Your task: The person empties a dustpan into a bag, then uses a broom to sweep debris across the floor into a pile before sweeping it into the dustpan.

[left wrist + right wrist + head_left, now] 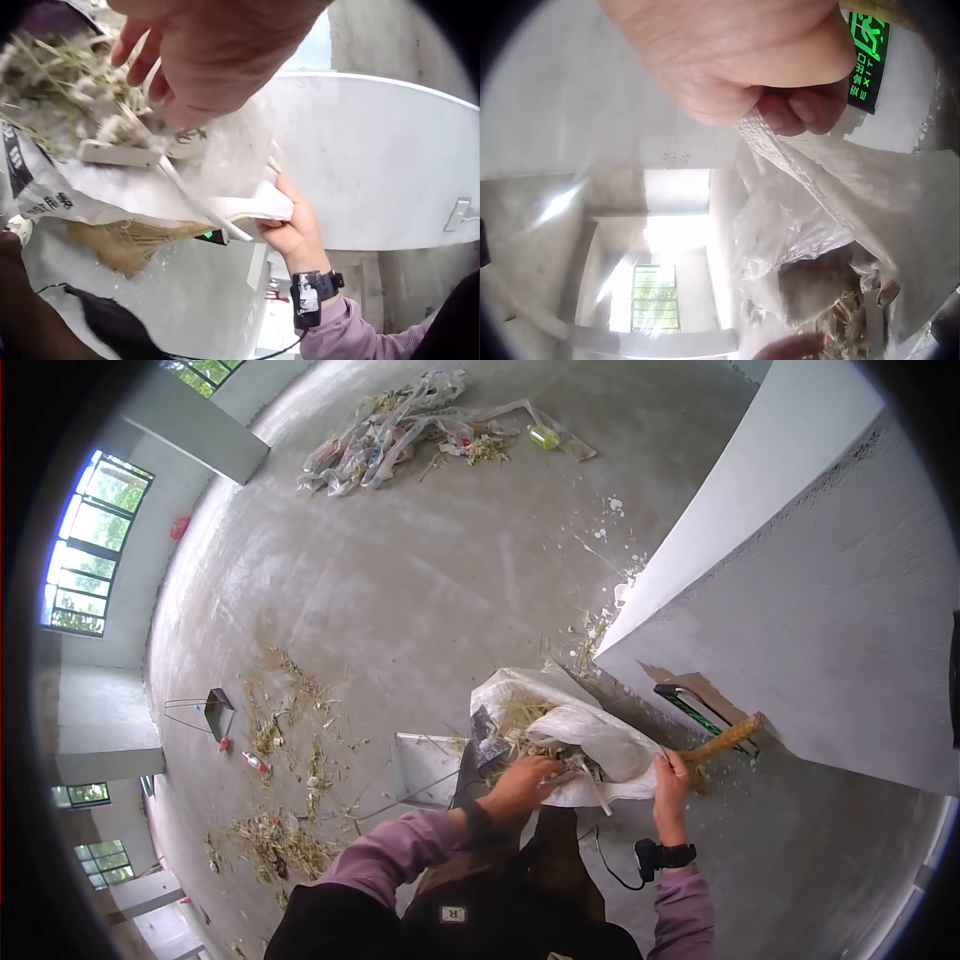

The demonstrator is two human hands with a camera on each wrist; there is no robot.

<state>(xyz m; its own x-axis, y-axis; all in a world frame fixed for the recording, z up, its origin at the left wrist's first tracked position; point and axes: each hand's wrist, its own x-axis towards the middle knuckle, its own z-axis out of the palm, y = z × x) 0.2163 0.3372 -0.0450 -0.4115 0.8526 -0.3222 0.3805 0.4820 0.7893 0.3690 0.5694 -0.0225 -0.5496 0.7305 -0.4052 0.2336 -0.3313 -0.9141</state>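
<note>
Dark clothing (pixel 500 937) sits nearest; at its one o'clock, a white sack (pixel 630 780) holds straw debris (pixel 522 725) under the left hand (pixel 520 785), fingers relaxed; the right hand (pixel 672 785) grips the sack's rim.

In the head view, one white sack (pixel 620 785) lies towards four-thirty; two hands (pixel 520 787), four to six; two bottles (pixel 543 437), twelve and eight; four windows (pixel 98 540), eight to eleven.
</note>
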